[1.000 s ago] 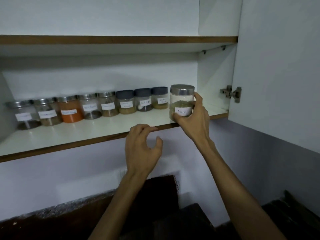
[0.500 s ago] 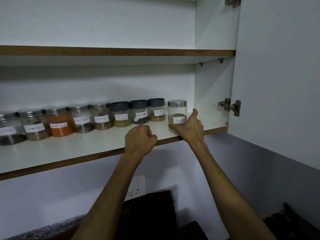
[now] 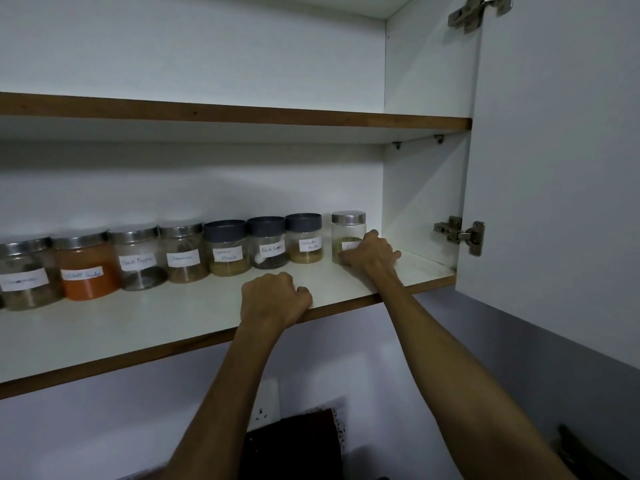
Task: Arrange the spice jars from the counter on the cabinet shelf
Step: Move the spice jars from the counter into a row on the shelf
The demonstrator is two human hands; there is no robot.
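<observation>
A row of round clear labelled spice jars (image 3: pixel 183 252) stands upright on the smooth white cabinet shelf (image 3: pixel 138 327). The left hand (image 3: pixel 273 299) is a closed fist on the shelf's front edge. The right hand (image 3: pixel 372 252) wraps its fingers (image 3: pixel 349 259) around the tall clear silver-lidded jar (image 3: pixel 348 233), upright at the row's right end.

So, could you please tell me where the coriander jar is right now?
In the head view, the coriander jar stands on the lower shelf, right of centre in the row, between the black pepper jar and the steel-lidded jar in the right hand.
</observation>
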